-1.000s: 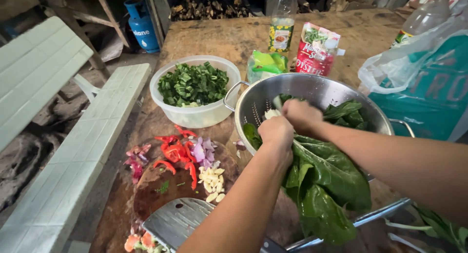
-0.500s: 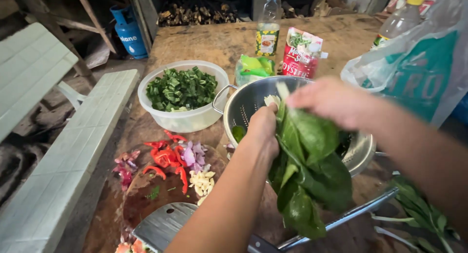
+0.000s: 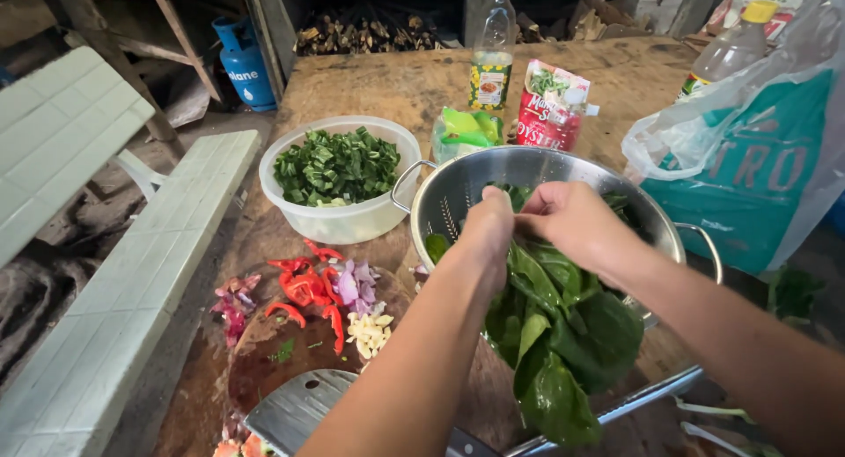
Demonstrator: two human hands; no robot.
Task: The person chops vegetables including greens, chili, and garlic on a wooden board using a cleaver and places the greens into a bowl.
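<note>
Centre frame: left hand (image 3: pixel 486 224) and right hand (image 3: pixel 570 221) both grasp broad dark-green leaves (image 3: pixel 554 334) over round perforated steel colander (image 3: pixel 458 189).

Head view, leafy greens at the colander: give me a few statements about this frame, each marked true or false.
1. Both hands, left hand and right hand, grip the bunch of leafy greens. True.
2. The white bowl holds chopped greens. True.
3. The metal colander stands left of the white bowl. False: it stands to its right.
4. The sliced red chilies lie inside the colander. False: they lie on the round wooden board.
5. A cleaver blade rests at the board's near edge. True.
</note>
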